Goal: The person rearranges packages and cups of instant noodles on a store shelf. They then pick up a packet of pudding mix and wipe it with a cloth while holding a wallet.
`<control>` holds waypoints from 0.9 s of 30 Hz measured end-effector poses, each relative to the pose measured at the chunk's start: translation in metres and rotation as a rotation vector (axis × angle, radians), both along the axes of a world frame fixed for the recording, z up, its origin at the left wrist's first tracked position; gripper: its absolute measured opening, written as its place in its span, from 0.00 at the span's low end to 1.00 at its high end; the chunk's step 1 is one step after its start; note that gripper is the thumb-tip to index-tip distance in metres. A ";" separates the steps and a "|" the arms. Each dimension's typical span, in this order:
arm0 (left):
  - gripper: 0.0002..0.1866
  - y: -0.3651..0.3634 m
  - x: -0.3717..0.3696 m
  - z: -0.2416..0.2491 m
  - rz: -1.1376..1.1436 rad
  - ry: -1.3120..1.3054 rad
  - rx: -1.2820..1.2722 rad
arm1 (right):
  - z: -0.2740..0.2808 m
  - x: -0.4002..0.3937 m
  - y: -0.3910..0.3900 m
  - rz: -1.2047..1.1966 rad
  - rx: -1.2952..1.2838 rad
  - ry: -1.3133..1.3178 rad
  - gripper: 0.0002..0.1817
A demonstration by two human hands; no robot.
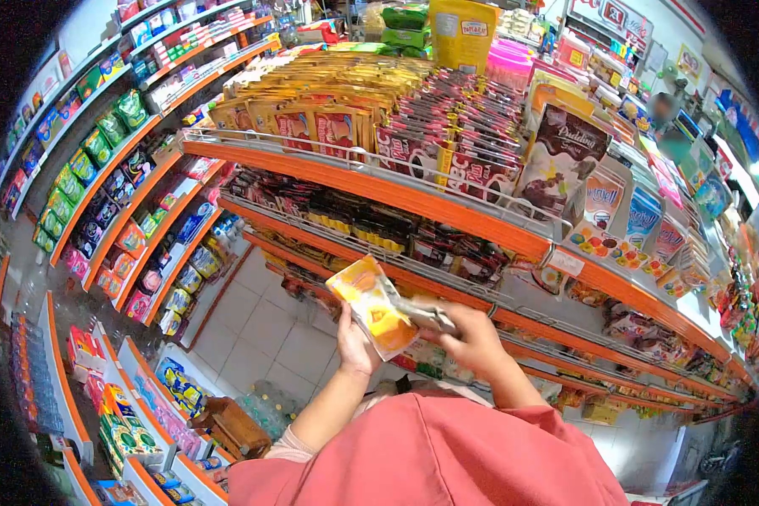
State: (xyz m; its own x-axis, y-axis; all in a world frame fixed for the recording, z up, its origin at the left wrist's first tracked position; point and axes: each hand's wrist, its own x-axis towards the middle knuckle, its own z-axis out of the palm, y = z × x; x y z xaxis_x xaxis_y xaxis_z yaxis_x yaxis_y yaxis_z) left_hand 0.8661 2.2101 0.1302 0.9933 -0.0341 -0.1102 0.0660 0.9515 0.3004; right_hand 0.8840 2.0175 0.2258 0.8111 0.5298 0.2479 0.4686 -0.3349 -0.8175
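A yellow and orange packet is held tilted in front of the body by my left hand, whose fingers wrap its left edge. My right hand is closed round a grey cloth-like item, which touches the packet's right side. The far end of the grey item is blurred. Both hands are below and in front of the orange-edged shelf, which holds rows of sachets. A brown pudding pouch stands at the shelf's corner.
More shelves with packets curve along the left. A brown box and plastic bottles are low at the left. Tiled floor shows between the shelves. A person is far off at the upper right.
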 end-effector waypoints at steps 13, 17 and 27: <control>0.29 0.009 0.015 -0.013 0.152 0.010 0.126 | -0.031 -0.014 0.002 0.225 -0.246 -0.155 0.33; 0.28 0.008 0.016 -0.001 0.210 -0.010 0.088 | -0.002 -0.016 -0.010 -0.242 -0.102 0.503 0.26; 0.32 -0.036 0.002 0.022 -0.095 -0.194 0.113 | -0.065 -0.003 0.003 -0.349 0.184 0.119 0.32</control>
State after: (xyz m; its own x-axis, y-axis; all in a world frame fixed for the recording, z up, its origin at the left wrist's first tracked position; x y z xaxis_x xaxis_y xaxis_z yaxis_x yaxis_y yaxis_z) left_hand 0.8686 2.1738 0.1526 0.9892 -0.1265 0.0744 0.0840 0.9036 0.4201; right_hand 0.8809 2.0209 0.1612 0.9630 0.1733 0.2063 0.2511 -0.2997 -0.9204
